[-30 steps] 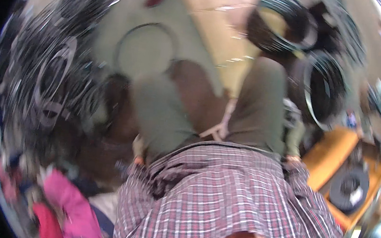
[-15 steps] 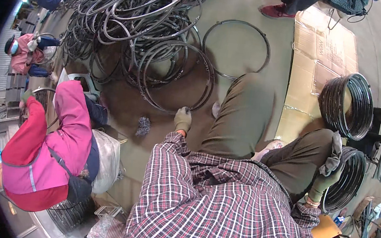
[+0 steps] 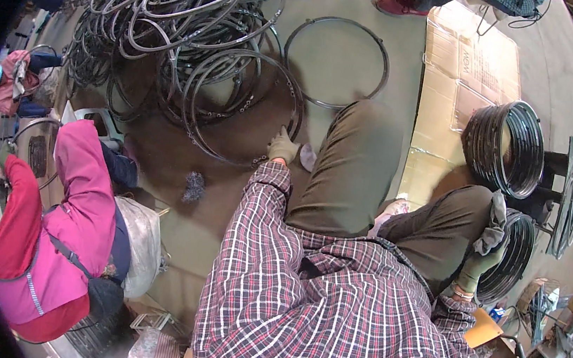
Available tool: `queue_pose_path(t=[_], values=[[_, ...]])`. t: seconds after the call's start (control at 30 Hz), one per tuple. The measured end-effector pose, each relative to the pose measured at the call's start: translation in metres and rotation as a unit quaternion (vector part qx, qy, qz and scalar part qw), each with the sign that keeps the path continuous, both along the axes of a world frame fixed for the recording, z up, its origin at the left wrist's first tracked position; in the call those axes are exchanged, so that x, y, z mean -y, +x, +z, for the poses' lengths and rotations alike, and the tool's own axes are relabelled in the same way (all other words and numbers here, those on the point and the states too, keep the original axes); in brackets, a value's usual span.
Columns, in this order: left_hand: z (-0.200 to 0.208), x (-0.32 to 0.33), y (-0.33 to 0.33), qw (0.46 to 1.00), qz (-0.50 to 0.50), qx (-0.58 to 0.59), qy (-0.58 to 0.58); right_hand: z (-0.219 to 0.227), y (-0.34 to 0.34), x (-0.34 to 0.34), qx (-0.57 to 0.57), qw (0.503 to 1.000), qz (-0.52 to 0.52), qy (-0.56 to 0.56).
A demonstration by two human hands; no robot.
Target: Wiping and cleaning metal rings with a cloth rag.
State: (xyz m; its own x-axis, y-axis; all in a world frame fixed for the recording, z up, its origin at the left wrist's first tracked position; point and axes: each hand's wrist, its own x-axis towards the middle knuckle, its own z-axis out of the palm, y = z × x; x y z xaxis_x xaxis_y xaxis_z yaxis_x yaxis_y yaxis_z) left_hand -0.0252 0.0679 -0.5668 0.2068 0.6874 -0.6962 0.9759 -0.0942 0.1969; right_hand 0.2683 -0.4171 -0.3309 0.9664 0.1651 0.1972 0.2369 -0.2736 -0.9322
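My left hand (image 3: pixel 283 147), in a grey-green glove, is at the near right edge of a few overlapping metal rings (image 3: pixel 194 122) lying on the floor. Its fingers are stretched out over the rim. These rings lean against a large tangled pile of dark and silvery rings (image 3: pixel 177 18). My right hand (image 3: pixel 480 263), gloved too, is by my right knee, closed on a bunched grey cloth (image 3: pixel 492 231). Just beyond it stands a stack of black rings (image 3: pixel 514 261), partly hidden by the hand and cloth.
A single ring (image 3: pixel 382 77) lies flat ahead. A flattened cardboard sheet (image 3: pixel 442 119) is to the right, with another ring stack (image 3: pixel 474 140) at its edge. A co-worker in a pink hood (image 3: pixel 77 219) sits close on my left. A red shoe (image 3: pixel 399 6) shows at the far edge.
My left hand has reached farther forward along the rings, and its fingers have spread from a closed grip. My right hand stays on the cloth. The whole view has shifted slightly.
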Motion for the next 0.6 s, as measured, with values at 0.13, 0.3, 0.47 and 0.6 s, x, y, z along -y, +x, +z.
queue_pose_path(t=[0.13,0.3,0.47,0.6], values=[[-0.005,-0.007,-0.023,0.998,-0.006,0.04,0.049,0.012,-0.009,-0.019,-0.001,1.0,0.019,-0.009],[-0.005,0.023,-0.047,0.962,0.034,0.219,0.159,0.002,0.005,-0.01,-0.086,0.992,0.034,0.085],[0.085,0.025,-0.059,0.92,0.058,0.228,0.315,0.023,-0.008,-0.051,-0.137,0.968,-0.051,0.206],[0.199,-0.004,-0.071,0.865,0.104,0.275,0.407,0.026,-0.011,-0.054,-0.137,0.969,0.006,0.204]])
